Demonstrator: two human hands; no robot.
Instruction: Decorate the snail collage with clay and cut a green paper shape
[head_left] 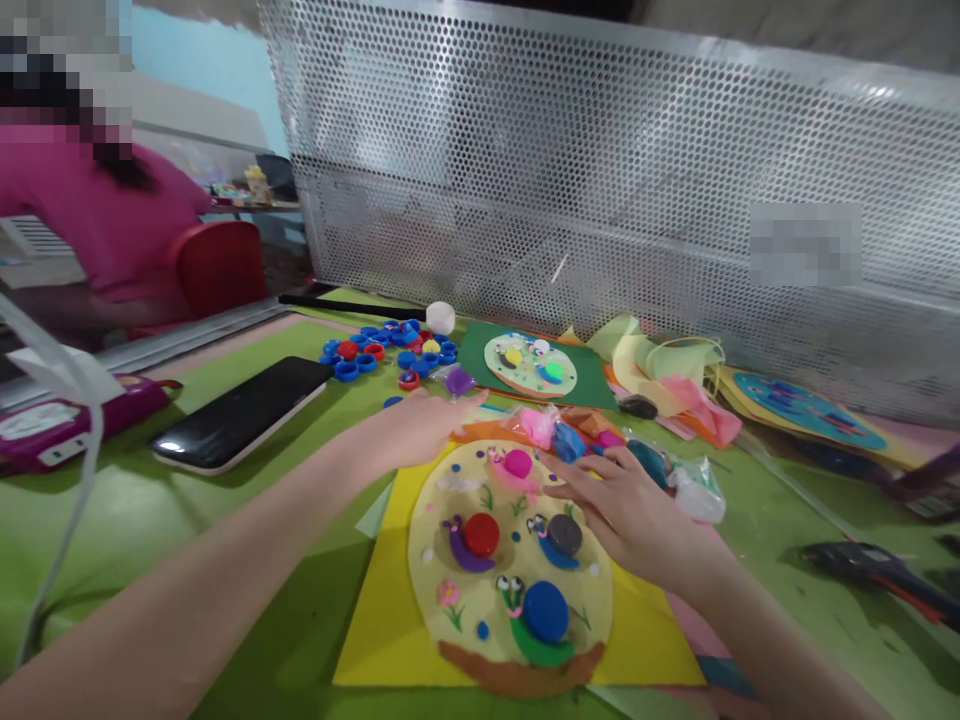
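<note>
A yellow sheet (375, 640) lies before me with a pale oval picture (435, 580) of clay snails whose shells are bottle caps: red (481, 534), dark grey (564, 534), blue (545, 611) and pink (517, 463). My left hand (417, 425) reaches flat over the sheet's far edge, fingers stretched toward a purple clay bag (459, 380). My right hand (631, 510) lies open on the picture's right side, fingers spread beside the grey cap and touching the bags of coloured clay (570, 435).
Blue and red caps (382, 352) and a white ball (440, 317) lie beyond. A second picture on green card (592, 385), paper scraps (660, 360), a black phone (244, 412), a pink case (67, 420), a glue gun (877, 570). A perforated metal screen (600, 180) stands behind. A person in pink sits at the left.
</note>
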